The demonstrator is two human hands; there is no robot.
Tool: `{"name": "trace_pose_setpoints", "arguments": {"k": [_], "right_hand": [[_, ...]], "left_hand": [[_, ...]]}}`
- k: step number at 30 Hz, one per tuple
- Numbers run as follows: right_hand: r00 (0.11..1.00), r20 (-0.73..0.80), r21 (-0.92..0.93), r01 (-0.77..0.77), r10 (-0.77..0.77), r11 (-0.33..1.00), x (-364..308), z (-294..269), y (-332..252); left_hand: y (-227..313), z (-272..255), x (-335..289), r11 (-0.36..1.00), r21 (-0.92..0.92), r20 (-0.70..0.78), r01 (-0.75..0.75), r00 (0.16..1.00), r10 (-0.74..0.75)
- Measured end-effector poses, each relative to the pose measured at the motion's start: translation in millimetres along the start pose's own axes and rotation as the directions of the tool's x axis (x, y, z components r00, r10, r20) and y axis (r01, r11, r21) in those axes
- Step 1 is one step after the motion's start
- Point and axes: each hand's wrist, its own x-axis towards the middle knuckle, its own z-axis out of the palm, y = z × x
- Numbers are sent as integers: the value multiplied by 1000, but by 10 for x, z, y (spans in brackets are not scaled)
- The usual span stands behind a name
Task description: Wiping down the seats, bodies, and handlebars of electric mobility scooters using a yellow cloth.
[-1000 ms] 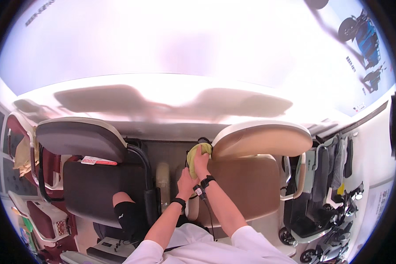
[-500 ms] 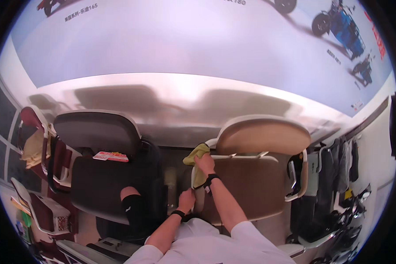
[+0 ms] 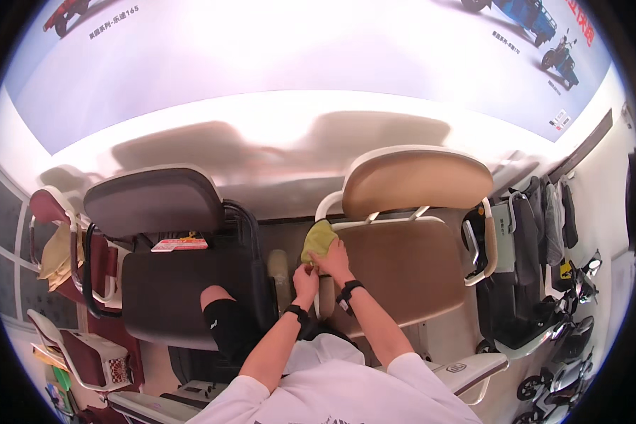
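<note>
A yellow-green cloth (image 3: 318, 239) lies bunched over the white frame and armrest at the left side of a brown padded seat (image 3: 403, 272). My right hand (image 3: 334, 260) is closed on the cloth near the seat's back left corner. Just beside it, my left hand (image 3: 305, 281) has its fingers bent and pinched at the cloth's lower edge, touching or almost touching my right fingers. Below the hands runs the tan armrest (image 3: 325, 298). Behind the seat stands its tan backrest (image 3: 417, 182). The part of the frame under the cloth is hidden.
To the left is a dark seat (image 3: 166, 293) with a black side rail (image 3: 251, 230) and a red-and-white card (image 3: 180, 244). My knee (image 3: 215, 295) bends over that seat. A poster wall (image 3: 212, 63) rises behind; parked scooters (image 3: 572, 332) stand at right.
My left hand has risen from beside the armrest to the cloth, next to my right hand. The cloth is bunched differently, and the view has shifted.
</note>
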Motion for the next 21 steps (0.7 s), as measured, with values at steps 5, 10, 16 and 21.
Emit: {"name": "trace_pose_setpoints", "arguments": {"k": [5, 10, 16, 21], "right_hand": [[995, -15, 107, -94, 96, 990, -163, 41, -13], [989, 96, 76, -120, 112, 990, -751, 14, 112], [939, 311, 302, -244, 146, 922, -1310, -49, 378], [960, 278, 484, -151, 12, 862, -1156, -38, 445]], "left_hand": [[140, -215, -234, 919, 371, 231, -132, 972, 46], [-27, -586, -612, 784, 512, 571, -352, 821, -4], [-172, -734, -712, 630, 601, 757, -492, 602, -253], [-148, -531, -484, 769, 502, 618, -395, 786, 0]]}}
